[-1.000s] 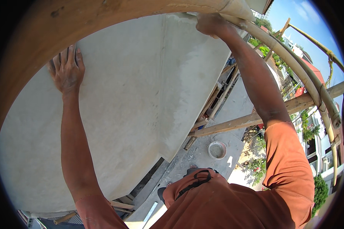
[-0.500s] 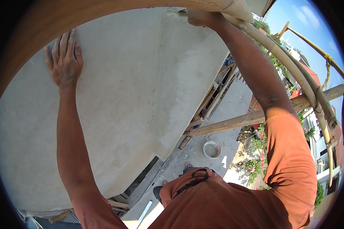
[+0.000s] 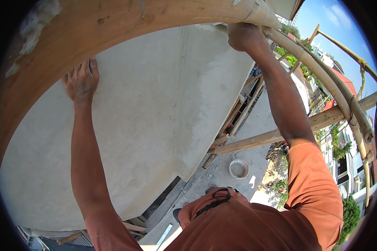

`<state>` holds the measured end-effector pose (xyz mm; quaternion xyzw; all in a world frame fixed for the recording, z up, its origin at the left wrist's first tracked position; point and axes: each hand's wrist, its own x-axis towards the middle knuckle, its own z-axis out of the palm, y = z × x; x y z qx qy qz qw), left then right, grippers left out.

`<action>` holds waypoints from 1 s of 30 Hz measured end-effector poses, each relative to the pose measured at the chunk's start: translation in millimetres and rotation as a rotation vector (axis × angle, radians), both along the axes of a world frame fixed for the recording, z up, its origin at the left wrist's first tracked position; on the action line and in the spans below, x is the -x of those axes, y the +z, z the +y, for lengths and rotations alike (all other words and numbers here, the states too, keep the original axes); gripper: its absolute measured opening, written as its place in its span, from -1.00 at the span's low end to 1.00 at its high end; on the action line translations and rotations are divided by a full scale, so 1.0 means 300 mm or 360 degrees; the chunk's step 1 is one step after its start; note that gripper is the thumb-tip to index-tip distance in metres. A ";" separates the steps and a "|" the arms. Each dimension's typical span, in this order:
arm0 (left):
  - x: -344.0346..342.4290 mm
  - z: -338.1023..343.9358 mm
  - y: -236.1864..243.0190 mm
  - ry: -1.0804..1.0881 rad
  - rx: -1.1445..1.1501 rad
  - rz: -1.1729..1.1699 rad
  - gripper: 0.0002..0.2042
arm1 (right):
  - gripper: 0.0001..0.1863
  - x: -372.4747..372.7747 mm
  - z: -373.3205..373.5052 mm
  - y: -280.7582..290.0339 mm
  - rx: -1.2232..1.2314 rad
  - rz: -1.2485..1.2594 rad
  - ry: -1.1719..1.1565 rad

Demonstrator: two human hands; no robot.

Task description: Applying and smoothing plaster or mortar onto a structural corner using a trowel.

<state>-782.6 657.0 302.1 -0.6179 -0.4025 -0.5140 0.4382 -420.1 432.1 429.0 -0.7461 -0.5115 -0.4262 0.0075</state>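
Behind a bamboo pole (image 3: 155, 12), the grey wall (image 3: 134, 117) faced the person, its faint seam (image 3: 181, 83) running upright, its long axis unclear. The curled right hand (image 3: 245, 37) had shifted toward the wall's outer edge, suggesting a sideways stroke; whether it held anything, I could not tell. The left hand (image 3: 83, 81), fingers slightly parted, met the wall, tips hidden.

Wall (image 3: 134, 117): matt cement, mstly smooth w/ rough bits; shirt (image 3: 255, 228): matt cloth.
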 end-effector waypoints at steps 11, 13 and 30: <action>-0.018 0.052 -0.037 0.0085 0.0112 0.0000 -0.72 | -0.77 -0.143 0.202 -0.128 -0.0685 0.2617 0.1063; 0.018 0.037 0.004 0.0136 -0.0028 0.0071 -0.72 | -0.76 -0.072 0.249 -0.116 -0.0909 0.2951 0.1540; 0.001 0.008 0.013 0.0124 -0.0167 0.0228 -0.52 | -0.90 0.269 0.633 -0.071 -0.2083 0.3735 0.2731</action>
